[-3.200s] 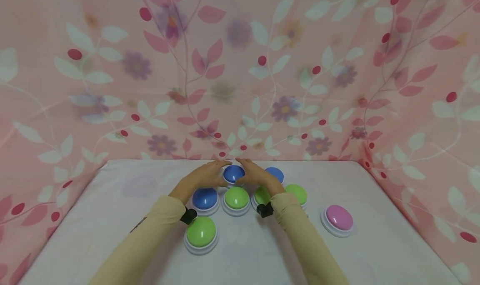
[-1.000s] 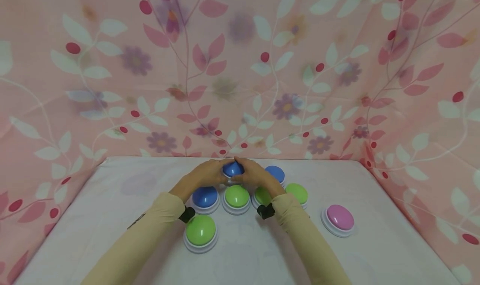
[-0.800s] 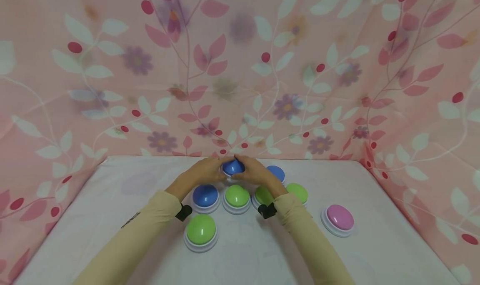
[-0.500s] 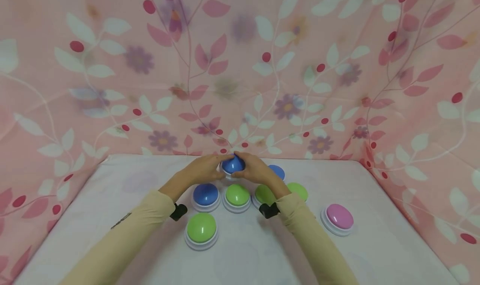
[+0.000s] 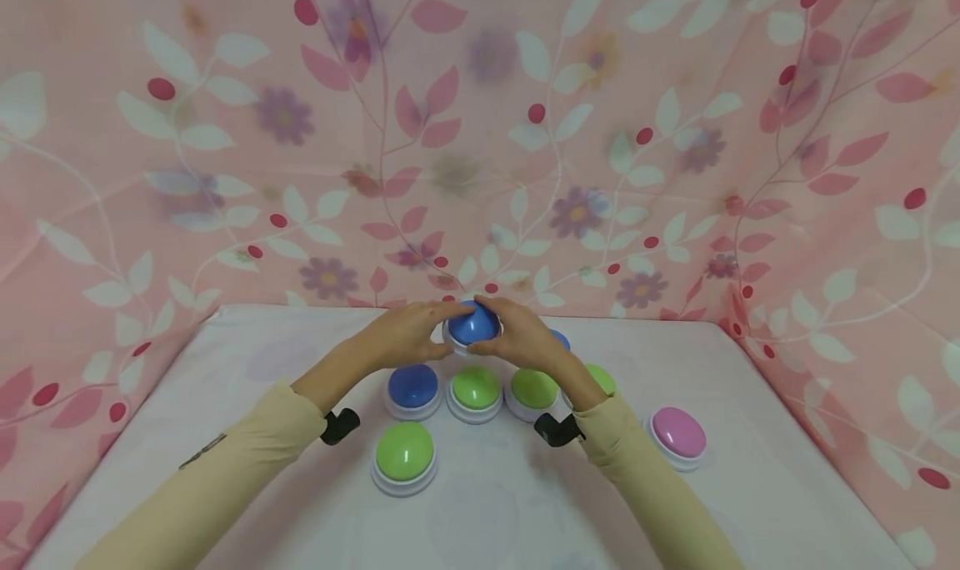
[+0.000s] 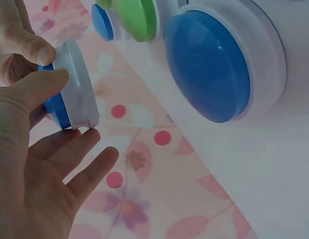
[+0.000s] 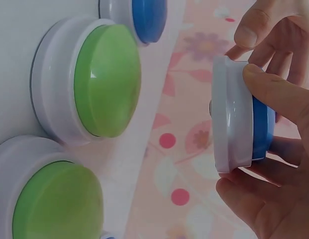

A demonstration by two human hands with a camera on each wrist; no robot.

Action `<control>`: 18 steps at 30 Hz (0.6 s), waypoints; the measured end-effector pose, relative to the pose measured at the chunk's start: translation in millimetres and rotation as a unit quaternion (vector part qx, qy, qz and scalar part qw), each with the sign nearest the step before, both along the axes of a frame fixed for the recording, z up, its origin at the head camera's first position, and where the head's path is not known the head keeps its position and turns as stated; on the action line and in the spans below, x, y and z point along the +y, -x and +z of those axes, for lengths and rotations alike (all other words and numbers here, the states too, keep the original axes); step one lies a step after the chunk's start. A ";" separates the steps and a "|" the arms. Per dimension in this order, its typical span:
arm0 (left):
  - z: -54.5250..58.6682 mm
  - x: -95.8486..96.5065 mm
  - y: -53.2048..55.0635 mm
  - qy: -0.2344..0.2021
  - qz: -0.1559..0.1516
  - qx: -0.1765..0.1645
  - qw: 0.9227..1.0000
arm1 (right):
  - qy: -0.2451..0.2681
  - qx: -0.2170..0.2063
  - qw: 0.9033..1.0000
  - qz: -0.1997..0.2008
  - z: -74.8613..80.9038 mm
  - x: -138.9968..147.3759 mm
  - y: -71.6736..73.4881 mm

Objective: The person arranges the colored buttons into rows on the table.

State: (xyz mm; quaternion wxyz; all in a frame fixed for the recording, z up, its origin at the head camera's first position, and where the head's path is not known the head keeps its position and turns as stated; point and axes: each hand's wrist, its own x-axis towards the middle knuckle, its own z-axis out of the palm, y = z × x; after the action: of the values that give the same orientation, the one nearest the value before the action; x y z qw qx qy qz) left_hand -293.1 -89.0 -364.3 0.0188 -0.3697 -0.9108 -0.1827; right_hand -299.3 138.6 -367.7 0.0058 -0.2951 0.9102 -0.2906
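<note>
Above the far edge of the table, a blue dome push button (image 5: 477, 328) with a white base is held between both hands. My left hand (image 5: 401, 337) has its index fingertip at the dome's upper left and its thumb near the base. On the other side, my right hand (image 5: 528, 337) grips the button with thumb and fingers. In the left wrist view the raised button (image 6: 77, 89) is tipped on edge, with its white side showing. Its underside faces left in the right wrist view, where the base (image 7: 231, 114) is plainly visible.
Below the hands stand a blue button (image 5: 412, 385) and green buttons (image 5: 475, 387), (image 5: 534, 388), with another green button (image 5: 405, 452) nearer. A blue button (image 5: 560, 339) and green button (image 5: 600, 378) are partly hidden by the right arm. A pink button (image 5: 678, 432) stands right.
The blue button has risen off the table between the hands and tilted toward the camera. Both wrists and forearms have spread outward. The other buttons have stayed in place.
</note>
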 end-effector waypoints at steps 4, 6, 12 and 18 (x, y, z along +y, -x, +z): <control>7.3 0.4 -13.6 0.007 -0.004 0.024 1.000 | 0.001 0.008 1.000 -0.002 5.8 4.4 -11.9; 9.9 0.1 -21.2 0.017 -0.003 0.039 0.999 | -0.003 0.015 1.000 -0.002 8.1 5.5 -17.6; 12.6 -0.5 -41.7 0.029 -0.003 0.059 0.998 | -0.010 0.027 1.000 -0.006 14.2 8.3 -35.7; 8.0 -1.1 -59.0 0.030 -0.012 0.088 0.996 | -0.019 0.023 0.999 -0.015 17.4 10.5 -56.1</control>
State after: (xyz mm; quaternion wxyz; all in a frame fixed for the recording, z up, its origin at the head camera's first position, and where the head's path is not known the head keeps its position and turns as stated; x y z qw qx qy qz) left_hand -234.1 -90.2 -356.3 0.0853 -0.3956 -0.9063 -0.1222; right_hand -243.1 149.1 -350.3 -0.0143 -0.2883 0.9195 -0.2668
